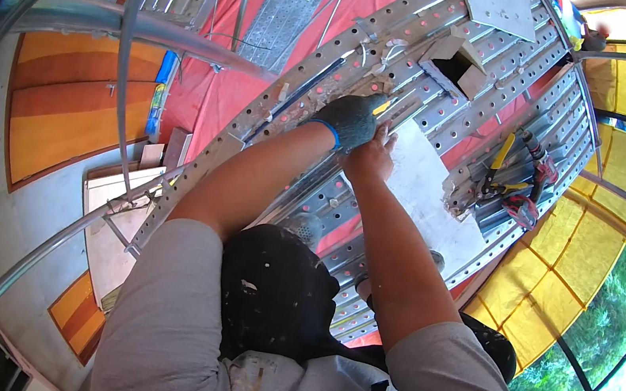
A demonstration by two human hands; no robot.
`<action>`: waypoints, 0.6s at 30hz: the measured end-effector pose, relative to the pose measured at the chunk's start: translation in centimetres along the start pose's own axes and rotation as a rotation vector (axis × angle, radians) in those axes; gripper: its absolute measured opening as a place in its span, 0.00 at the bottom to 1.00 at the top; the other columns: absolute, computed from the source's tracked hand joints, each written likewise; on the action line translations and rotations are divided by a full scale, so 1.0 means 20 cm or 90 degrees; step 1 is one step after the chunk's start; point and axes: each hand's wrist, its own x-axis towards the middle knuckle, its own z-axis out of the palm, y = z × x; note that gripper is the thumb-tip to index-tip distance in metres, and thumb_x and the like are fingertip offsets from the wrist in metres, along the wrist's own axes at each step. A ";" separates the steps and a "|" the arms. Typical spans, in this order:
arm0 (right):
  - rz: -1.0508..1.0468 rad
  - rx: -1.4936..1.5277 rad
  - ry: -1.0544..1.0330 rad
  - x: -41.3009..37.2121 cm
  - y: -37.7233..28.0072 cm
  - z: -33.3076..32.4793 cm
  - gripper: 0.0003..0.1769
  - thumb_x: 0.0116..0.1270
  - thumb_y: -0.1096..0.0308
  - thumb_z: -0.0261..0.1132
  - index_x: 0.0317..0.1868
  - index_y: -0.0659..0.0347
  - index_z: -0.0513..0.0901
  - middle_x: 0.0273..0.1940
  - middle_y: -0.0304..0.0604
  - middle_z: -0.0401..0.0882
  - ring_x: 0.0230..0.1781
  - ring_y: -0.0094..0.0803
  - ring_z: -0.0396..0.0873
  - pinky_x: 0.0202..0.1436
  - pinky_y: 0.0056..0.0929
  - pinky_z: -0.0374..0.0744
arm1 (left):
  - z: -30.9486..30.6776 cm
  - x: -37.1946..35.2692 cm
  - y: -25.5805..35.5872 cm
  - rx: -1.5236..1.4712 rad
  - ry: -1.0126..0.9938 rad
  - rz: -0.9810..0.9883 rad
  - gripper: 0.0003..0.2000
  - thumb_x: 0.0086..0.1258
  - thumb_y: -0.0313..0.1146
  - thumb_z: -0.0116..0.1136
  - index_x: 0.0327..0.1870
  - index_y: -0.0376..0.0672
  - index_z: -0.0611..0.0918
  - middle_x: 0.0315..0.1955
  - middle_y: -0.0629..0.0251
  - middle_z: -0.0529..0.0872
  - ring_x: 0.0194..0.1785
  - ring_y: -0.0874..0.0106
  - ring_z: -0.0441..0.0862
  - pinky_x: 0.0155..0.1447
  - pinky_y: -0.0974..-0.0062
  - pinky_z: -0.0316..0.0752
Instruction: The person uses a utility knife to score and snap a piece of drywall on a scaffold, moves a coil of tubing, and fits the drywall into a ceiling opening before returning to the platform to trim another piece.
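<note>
On my left hand [351,121] is a dark glove with a blue cuff. It is closed round a yellow-tipped tool [381,107], probably a cutter, whose body is mostly hidden. Right beside it, my bare right hand [372,157] presses down at the upper left edge of a white board [429,192], its fingers stretched out and slightly apart. The board lies on perforated metal planks, and its lower right edge has a jagged notch.
Yellow-handled snips [500,159] and a red-and-black tool [521,209] lie right of the board. A cut box-like piece [454,65] and another board [499,7] lie beyond. Metal railings [40,261] curve along the left; yellow netting [560,262] hangs at right.
</note>
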 end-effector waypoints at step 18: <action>-0.009 0.000 0.011 0.00 -0.01 -0.01 0.52 0.65 0.62 0.66 0.83 0.65 0.49 0.87 0.47 0.41 0.86 0.56 0.45 0.70 0.46 0.79 | 0.04 -0.79 -0.28 0.017 -0.156 -0.208 0.28 0.71 0.38 0.53 0.74 0.52 0.75 0.55 0.40 0.86 0.56 0.45 0.85 0.61 0.52 0.79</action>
